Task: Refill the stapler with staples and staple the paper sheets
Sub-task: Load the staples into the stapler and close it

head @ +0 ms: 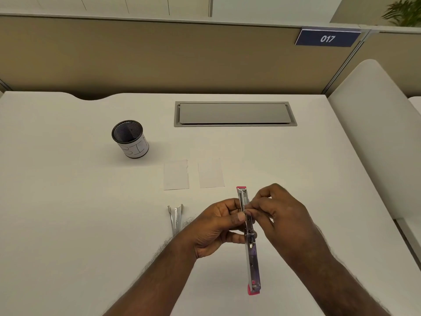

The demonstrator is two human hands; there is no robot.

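- Bench (68,224): the white surface that carries everything; a grey cable hatch (235,114) is set into its far side.
- Your left hand (218,226): its grip is curled round the stapler from the left, thumb laid against the metal channel near mid-length, holding the tool steady above the bench.
- Your right hand (278,210): its fingertips are pinched together right at the upper part of the channel. They appear to hold a strip of staples, but the strip itself is too small to make out.
- Stapler (249,238): swung fully open into one long line, pink at both ends, the far end toward the sheets and the near end toward you; the magazine channel faces up.
- Pen cup (130,139): black mesh with a white hand-lettered label, standing upright at far left, well apart from the work.
- Paper sheets (176,175): two small white pieces lying flat, side by side and just apart, beyond your hands; not yet stacked or stapled.
- Metal piece (175,216): a small forked steel part lying on the bench just left of your left hand; what it is cannot be told.
- Step in hand, as judged: the refill, with staples being seated in the channel. The next move calls for the strip to lie straight and legs-down in the rails, then closing the arm until it latches, before you stack the two sheets.
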